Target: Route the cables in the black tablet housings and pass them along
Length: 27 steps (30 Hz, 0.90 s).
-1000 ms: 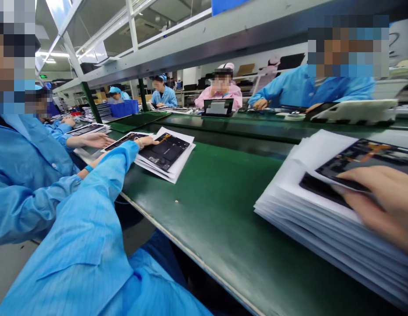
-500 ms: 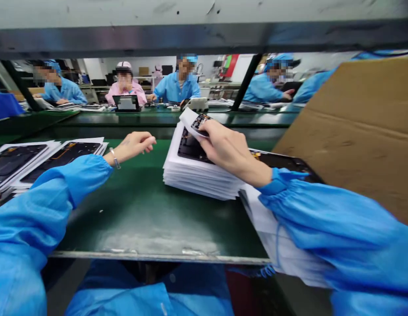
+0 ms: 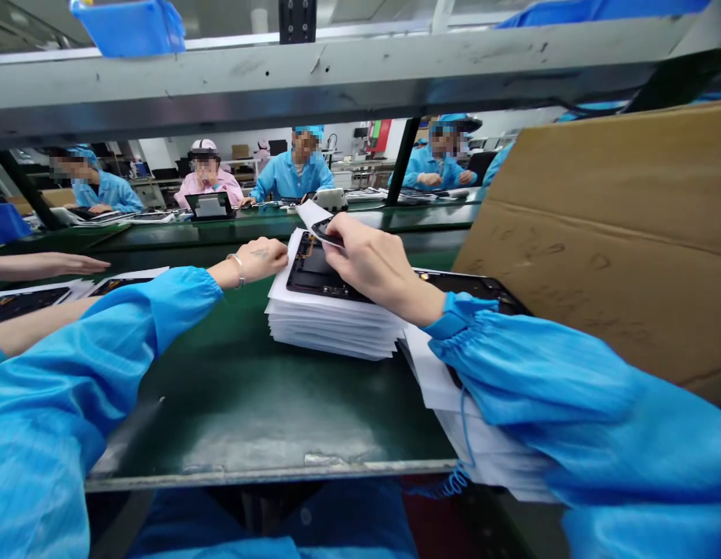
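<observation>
The left hand (image 3: 256, 262) has moved in, open, touching the stack of white sheets (image 3: 331, 330); the right hand (image 3: 375, 264) pinches the top sheet (image 3: 310, 211), its lifted corner pointing away leftward

A white paper stack (image 3: 331, 330) topped by a dark panel (image 3: 317, 272), its corner seemingly lifted.

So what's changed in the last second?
The left hand has moved right, up to the edge of the stack of white sheets, and a co-worker's hand has come in at far left. The right hand still pinches the top sheet; the stack stays on the green bench.
</observation>
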Tool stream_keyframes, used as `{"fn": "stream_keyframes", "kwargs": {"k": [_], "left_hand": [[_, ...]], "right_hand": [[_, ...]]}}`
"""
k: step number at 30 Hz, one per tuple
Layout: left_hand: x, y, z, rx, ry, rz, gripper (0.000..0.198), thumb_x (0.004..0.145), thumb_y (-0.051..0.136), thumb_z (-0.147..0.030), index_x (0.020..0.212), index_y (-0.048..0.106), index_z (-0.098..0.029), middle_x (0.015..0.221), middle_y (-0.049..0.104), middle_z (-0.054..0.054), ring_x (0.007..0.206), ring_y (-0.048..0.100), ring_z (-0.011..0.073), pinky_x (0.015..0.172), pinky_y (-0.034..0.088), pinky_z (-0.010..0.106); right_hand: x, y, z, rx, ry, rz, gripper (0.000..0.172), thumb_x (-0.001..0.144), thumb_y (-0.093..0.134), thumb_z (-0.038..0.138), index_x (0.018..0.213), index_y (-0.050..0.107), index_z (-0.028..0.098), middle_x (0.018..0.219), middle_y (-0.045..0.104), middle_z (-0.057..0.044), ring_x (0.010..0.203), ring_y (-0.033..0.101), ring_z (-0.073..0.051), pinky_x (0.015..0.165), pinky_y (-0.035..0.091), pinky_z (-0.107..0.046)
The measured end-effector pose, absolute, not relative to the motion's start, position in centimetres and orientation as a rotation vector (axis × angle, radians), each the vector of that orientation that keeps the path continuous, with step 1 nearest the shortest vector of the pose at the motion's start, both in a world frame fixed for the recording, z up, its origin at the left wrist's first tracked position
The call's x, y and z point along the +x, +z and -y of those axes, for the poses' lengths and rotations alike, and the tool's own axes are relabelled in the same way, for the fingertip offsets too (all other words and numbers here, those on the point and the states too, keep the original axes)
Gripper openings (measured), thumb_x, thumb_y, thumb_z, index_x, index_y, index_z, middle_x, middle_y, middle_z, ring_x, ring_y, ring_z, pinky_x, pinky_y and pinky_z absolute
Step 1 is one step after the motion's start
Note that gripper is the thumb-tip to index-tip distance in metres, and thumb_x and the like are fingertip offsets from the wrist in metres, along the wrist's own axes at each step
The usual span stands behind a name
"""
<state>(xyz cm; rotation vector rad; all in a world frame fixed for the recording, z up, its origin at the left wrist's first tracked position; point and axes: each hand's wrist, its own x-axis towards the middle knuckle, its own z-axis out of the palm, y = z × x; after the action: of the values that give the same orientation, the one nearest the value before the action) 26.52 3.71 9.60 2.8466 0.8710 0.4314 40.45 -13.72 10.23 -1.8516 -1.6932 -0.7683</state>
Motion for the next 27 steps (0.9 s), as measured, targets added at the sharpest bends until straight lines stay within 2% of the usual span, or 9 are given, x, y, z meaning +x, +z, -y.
{"fn": "stream_keyframes", "kwargs": {"k": [2,4,6,8,10,13,17,20,27], "left_hand": [[26.7,9.9,-3.5,2.897,0.495,-0.905,0.014,0.092,0.054,-0.029,0.094,0.065,-0.02,0.096,0.069,0.01,0.107,0.065,0.0322,0.09,0.046,0.037],[26.8,10.1,-3.4,2.913,0.529,-0.913,0.019,0.095,0.051,-0.031,0.105,0.063,-0.02,0.104,0.068,0.011,0.111,0.063,0.0337,0.092,0.045,0.039],[26.8,10.2,-3.5,2.899,0.482,-0.889,0.019,0.096,0.052,-0.034,0.099,0.064,-0.02,0.098,0.069,0.01,0.104,0.065,0.0311,0.087,0.046,0.036],[26.9,10.3,-3.6,2.852,0.366,-0.845,0.025,0.096,0.054,-0.037,0.083,0.064,-0.019,0.082,0.068,0.006,0.087,0.067,0.0247,0.077,0.046,0.031],[26.9,10.3,-3.8,2.774,0.245,-0.802,0.035,0.099,0.051,-0.038,0.071,0.061,-0.018,0.069,0.065,0.003,0.068,0.062,0.0174,0.065,0.044,0.027],[26.9,9.9,-4.0,2.637,0.138,-0.767,0.039,0.101,0.049,-0.035,0.068,0.058,-0.017,0.062,0.059,-0.002,0.052,0.052,0.0103,0.053,0.04,0.023],[27.2,9.5,-4.4,2.485,0.122,-0.753,0.03,0.099,0.06,-0.037,0.08,0.06,-0.014,0.067,0.057,-0.004,0.053,0.05,0.007,0.054,0.046,0.021],[27.8,9.9,-4.6,2.388,0.228,-0.758,0.027,0.099,0.061,-0.037,0.086,0.061,-0.013,0.072,0.058,-0.004,0.056,0.052,0.0069,0.054,0.048,0.021],[28.8,11.8,-3.7,2.053,0.505,-0.639,0.028,0.096,0.059,-0.028,0.072,0.053,-0.015,0.06,0.052,-0.005,0.047,0.049,0.0061,0.049,0.041,0.018]], "right_hand": [[40.4,10.3,13.8,-1.85,-0.767,1.685,0.019,0.093,0.049,0.027,0.107,0.061,0.02,0.098,0.075,-0.01,0.078,0.067,-0.026,0.059,0.028,-0.031],[40.5,10.3,13.8,-1.833,-0.766,1.673,0.02,0.093,0.049,0.028,0.107,0.061,0.019,0.097,0.075,-0.01,0.078,0.067,-0.026,0.058,0.028,-0.031],[40.6,10.2,13.7,-1.818,-0.77,1.676,0.02,0.093,0.049,0.028,0.107,0.061,0.02,0.097,0.075,-0.009,0.077,0.067,-0.026,0.058,0.029,-0.031],[40.6,10.0,13.6,-1.816,-0.774,1.699,0.021,0.092,0.05,0.027,0.108,0.061,0.02,0.098,0.075,-0.009,0.077,0.066,-0.025,0.059,0.029,-0.031],[40.6,9.8,13.5,-1.823,-0.778,1.72,0.021,0.091,0.05,0.026,0.108,0.061,0.02,0.099,0.075,-0.009,0.079,0.066,-0.025,0.059,0.029,-0.031],[40.6,9.7,13.4,-1.826,-0.778,1.733,0.021,0.092,0.05,0.026,0.109,0.06,0.02,0.1,0.075,-0.009,0.08,0.066,-0.026,0.06,0.029,-0.032],[40.6,9.6,13.4,-1.82,-0.761,1.737,0.022,0.092,0.05,0.026,0.11,0.06,0.021,0.103,0.075,-0.009,0.081,0.065,-0.026,0.06,0.03,-0.032],[40.5,9.7,13.5,-1.825,-0.748,1.748,0.021,0.092,0.05,0.025,0.111,0.059,0.02,0.102,0.074,-0.009,0.081,0.065,-0.025,0.06,0.03,-0.032],[40.5,10.0,13.6,-1.826,-0.723,1.695,0.02,0.093,0.052,0.027,0.109,0.06,0.018,0.1,0.075,-0.01,0.078,0.066,-0.026,0.059,0.028,-0.03]]}}
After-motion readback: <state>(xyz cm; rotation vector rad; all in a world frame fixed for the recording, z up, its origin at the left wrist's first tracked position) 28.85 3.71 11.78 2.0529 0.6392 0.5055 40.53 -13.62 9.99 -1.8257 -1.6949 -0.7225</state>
